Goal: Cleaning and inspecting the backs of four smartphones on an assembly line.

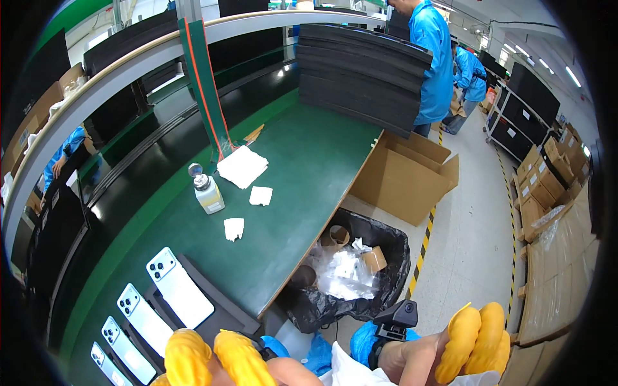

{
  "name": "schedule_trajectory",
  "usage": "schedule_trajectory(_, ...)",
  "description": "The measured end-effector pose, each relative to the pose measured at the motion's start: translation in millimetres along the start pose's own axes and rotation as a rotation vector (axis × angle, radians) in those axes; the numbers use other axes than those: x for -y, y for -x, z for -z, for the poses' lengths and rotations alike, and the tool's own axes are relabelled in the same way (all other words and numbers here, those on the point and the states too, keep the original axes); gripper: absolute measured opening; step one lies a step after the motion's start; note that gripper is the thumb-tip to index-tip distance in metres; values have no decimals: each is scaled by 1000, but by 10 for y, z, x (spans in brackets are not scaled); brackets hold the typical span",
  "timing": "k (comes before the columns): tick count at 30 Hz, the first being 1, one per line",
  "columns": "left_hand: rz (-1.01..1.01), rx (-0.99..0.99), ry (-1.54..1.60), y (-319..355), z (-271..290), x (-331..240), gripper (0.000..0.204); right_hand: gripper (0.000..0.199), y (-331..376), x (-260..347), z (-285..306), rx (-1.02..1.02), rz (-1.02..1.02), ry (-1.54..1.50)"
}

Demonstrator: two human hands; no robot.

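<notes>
My left hand (222, 360), with yellow finger cots, is at the lower edge beside the phones; its visible fingers are apart and I see nothing in them. My right hand (460, 347), also in yellow cots, is raised at the lower right with its fingers close together. A white cloth or wipe (479, 379) shows under those fingers, mostly cut off by the frame. A black camera (396, 316) is strapped at my right wrist. Several pale blue phones (180, 289) rest in a row, backs showing, on black padding (222, 299) at the table's near left.
On the green table (302, 186) stand a pump bottle (208, 195) with its lid raised, a white wipe stack (243, 166) and two loose wipes. Black foam sheets (360, 77) are piled behind. A lined waste bin (399, 257) and open carton (405, 174) adjoin the table; two people work beyond.
</notes>
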State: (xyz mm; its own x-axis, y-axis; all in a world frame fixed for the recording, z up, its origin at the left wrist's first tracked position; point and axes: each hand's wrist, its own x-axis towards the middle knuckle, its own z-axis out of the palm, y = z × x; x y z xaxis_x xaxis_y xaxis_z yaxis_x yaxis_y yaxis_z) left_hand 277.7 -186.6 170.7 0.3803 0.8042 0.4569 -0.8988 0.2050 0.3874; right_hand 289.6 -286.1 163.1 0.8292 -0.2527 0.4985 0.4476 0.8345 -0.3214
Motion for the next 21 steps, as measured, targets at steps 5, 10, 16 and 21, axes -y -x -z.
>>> schedule_trajectory(5, 176, 270, 372, 44, -15, 5, 30, 47, -72, 83, 83, 186, -47, 1)
schedule_trajectory(10, 97, 64, 298, 167, -9, -41, 29, 44, 30, 247, 36, 85, -152, 83)
schedule_trajectory(16, -18, -129, 183, 293, 92, -111, 29, 43, 92, 270, 146, -92, -505, -246)
schedule_trajectory(21, 175, 28, 350, 181, 85, -98, 27, 44, 94, 88, 279, -46, -634, -534)
